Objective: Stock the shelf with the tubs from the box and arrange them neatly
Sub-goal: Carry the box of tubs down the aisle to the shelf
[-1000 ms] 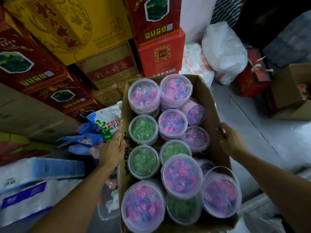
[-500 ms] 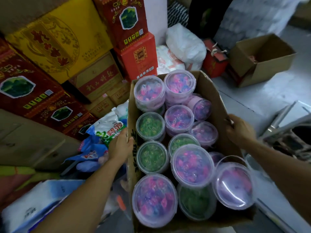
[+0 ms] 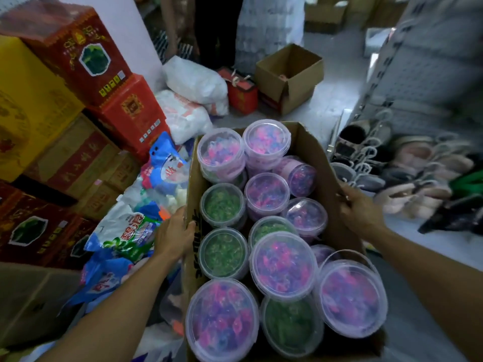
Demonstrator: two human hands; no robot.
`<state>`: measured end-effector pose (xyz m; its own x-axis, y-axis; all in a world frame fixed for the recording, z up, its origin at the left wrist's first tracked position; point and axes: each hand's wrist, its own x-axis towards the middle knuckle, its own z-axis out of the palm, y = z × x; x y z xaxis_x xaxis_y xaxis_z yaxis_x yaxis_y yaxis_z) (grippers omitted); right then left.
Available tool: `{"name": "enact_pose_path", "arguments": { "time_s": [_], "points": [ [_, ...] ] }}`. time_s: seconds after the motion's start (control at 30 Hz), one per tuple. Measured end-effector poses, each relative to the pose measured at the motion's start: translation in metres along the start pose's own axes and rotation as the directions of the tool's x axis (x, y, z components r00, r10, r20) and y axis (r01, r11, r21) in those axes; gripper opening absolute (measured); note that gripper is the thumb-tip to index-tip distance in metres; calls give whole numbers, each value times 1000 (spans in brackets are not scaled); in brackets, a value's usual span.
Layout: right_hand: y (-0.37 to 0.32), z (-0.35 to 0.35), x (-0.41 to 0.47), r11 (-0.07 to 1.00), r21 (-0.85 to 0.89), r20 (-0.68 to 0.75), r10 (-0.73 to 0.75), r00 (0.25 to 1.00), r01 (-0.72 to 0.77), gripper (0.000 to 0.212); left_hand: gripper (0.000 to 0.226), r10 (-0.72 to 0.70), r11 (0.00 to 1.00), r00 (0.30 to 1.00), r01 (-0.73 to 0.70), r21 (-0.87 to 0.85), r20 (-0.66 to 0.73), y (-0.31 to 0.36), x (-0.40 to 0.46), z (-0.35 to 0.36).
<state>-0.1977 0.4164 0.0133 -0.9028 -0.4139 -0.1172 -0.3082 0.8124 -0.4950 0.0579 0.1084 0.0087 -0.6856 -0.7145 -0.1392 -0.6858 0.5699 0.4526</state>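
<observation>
An open cardboard box (image 3: 317,163) fills the middle of the view, packed with several clear round tubs. Some tubs hold pink and purple pieces (image 3: 283,265), others green pieces (image 3: 223,253). My left hand (image 3: 173,237) grips the box's left wall, thumb over the rim. My right hand (image 3: 362,211) grips the right wall near its upper edge. The box is held between both hands, off the floor. A white pegboard shelf unit (image 3: 428,74) stands at the right.
Red and yellow cartons (image 3: 78,105) are stacked at the left, with blue-and-white bags (image 3: 128,233) below them. White sacks (image 3: 196,84) and an open brown box (image 3: 290,77) sit on the floor ahead. Slippers on hangers (image 3: 407,165) lie at the right. A person's legs (image 3: 217,30) stand at the back.
The view has swung right and the box has moved that way with both hands still gripping it. The pegboard shelf and the slippers have come into sight.
</observation>
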Motion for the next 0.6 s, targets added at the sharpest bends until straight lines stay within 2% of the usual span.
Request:
{"name": "enact_pose_path", "arguments": {
  "time_s": [0.1,0.2,0.33,0.43,0.5,0.6],
  "points": [
    [44,-24,-36,996,14,-44,86,995,-86,35,29,83,996,996,-84,7,21,36,-14,15],
    [87,-49,-75,980,37,-109,198,974,-195,51,30,158,986,985,-160,36,63,77,-32,30],
    [154,-88,-126,956,82,-134,289,948,-280,45,28,267,961,960,-272,56,79,142,-68,57],
    [204,-121,-172,938,141,-195,340,920,-316,41,22,358,933,926,-360,-9,118,190,-98,83],
    [238,-141,-205,917,162,-226,395,891,-365,42,18,419,907,890,-419,-41,182,223,-118,104],
    [292,-171,-252,867,167,-257,499,828,-470,33,25,503,860,838,-510,-22,213,275,-148,138]
  ]
}}
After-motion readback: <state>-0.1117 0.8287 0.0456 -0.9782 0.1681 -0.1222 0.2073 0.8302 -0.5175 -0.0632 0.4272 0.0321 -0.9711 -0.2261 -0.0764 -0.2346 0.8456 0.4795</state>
